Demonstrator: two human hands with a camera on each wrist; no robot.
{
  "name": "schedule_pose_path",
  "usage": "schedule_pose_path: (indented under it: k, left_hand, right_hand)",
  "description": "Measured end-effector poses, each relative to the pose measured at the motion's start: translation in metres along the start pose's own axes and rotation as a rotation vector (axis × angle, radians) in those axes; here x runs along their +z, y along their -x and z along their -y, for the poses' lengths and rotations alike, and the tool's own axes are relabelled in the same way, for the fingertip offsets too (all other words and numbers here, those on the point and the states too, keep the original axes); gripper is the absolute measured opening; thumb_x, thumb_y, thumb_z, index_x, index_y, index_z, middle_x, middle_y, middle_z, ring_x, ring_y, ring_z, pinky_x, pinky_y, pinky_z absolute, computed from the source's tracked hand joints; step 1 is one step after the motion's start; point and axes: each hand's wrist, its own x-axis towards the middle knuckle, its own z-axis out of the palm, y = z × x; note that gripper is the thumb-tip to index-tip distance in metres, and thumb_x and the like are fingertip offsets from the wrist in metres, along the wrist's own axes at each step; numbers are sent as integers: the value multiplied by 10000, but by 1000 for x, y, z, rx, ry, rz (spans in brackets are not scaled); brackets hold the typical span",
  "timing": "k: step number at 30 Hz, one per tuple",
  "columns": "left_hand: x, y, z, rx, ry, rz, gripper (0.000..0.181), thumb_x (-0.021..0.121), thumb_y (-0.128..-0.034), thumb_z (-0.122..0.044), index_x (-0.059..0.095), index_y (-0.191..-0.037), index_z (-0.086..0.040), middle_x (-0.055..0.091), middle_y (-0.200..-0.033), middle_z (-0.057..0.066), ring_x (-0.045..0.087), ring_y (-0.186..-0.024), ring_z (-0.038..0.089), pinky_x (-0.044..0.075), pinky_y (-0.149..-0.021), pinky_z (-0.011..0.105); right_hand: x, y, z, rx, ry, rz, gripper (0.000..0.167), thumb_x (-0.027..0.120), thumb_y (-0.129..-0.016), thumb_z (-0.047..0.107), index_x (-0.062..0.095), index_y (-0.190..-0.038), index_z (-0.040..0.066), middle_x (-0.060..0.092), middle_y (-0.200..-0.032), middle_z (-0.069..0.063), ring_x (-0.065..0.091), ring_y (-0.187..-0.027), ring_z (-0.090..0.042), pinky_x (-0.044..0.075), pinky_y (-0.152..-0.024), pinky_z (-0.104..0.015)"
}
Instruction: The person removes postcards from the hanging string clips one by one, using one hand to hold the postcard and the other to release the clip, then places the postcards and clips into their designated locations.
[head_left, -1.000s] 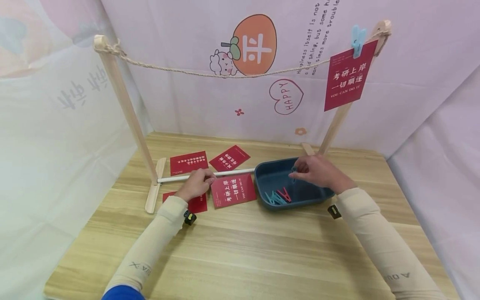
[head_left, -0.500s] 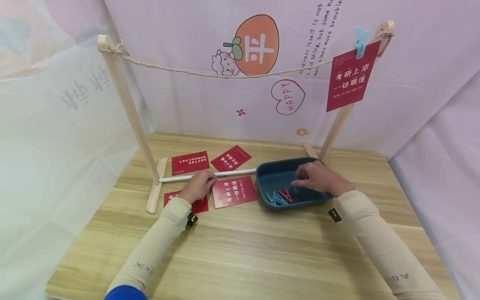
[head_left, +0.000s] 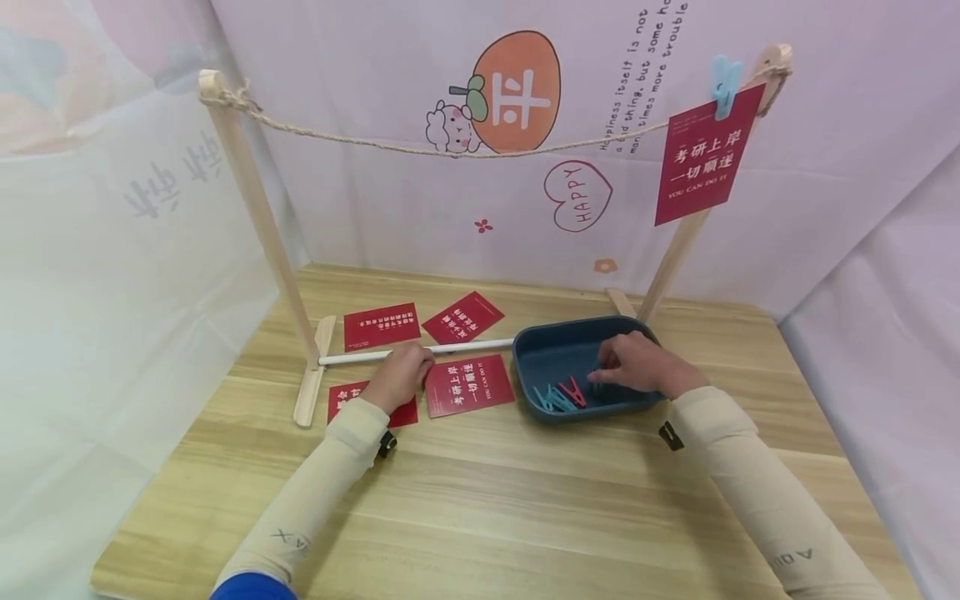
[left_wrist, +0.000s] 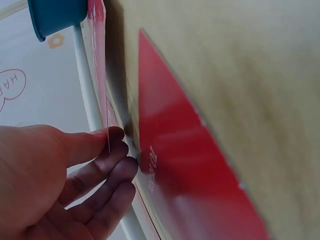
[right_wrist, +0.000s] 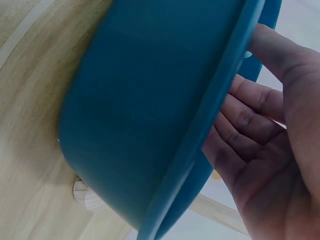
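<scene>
At the left of the head view, my left hand (head_left: 405,372) pinches the left edge of a red card (head_left: 470,386) with white lettering. Thumb and fingertips meet on that edge in the left wrist view, the card (left_wrist: 98,55) seen almost edge-on. My right hand (head_left: 637,362) reaches into a dark blue tray (head_left: 558,330), its thumb and fingers pinching a small blue clothespin (head_left: 597,377) mostly hidden by them. In the right wrist view the tray wall (right_wrist: 145,100) covers the fingertips. Several light-blue clothespins (head_left: 553,398) and a red clothespin (head_left: 573,391) lie in the tray's near left part.
A twine line (head_left: 450,154) spans two wooden posts (head_left: 258,217). A red card (head_left: 701,158) hangs at its right end under a light-blue clothespin (head_left: 724,86). Other red cards (head_left: 382,326) lie on the table around a white rod (head_left: 480,345); one (head_left: 352,396) is partly under my left forearm.
My right hand has lowered slightly within the tray, and the clothespin in its fingers now shows less. My left hand stays at the card's edge. The head view has shifted slightly.
</scene>
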Motion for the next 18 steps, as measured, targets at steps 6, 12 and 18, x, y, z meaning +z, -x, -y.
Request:
schedule_pose_path:
  k: [6,12,18]
  left_hand:
    - [2,1,-2,6,-57,-15,182,618,-1065,-97,780,-1112,-28,709,-1001,101,668,-902,212,627,-867,380]
    - [2,3,-3,13,-77,-24,185,615,-1064,-83,776,-1132,-23,708,-1005,106,680,-909,221,633,-863,379]
    - [-1,4,-3,-10,-75,-20,184,632,-1056,-85,770,-1165,-32,740,-1063,114,700,-950,228,636,-895,383]
  right_hand:
    - [5,-3,-1,9,2,15,366,763,-982,344,755,-1093,-5,760,-889,-46,674,-770,-126,612,-731,-357]
    - [7,-5,0,15,5,37,361,745,-996,349,771,-1077,-2,771,-905,-51,671,-769,-117,609,-724,-343]
    - [9,-5,-2,7,11,4,370,733,-1004,353,779,-1098,-2,795,-959,-82,715,-813,-132,638,-764,-384]
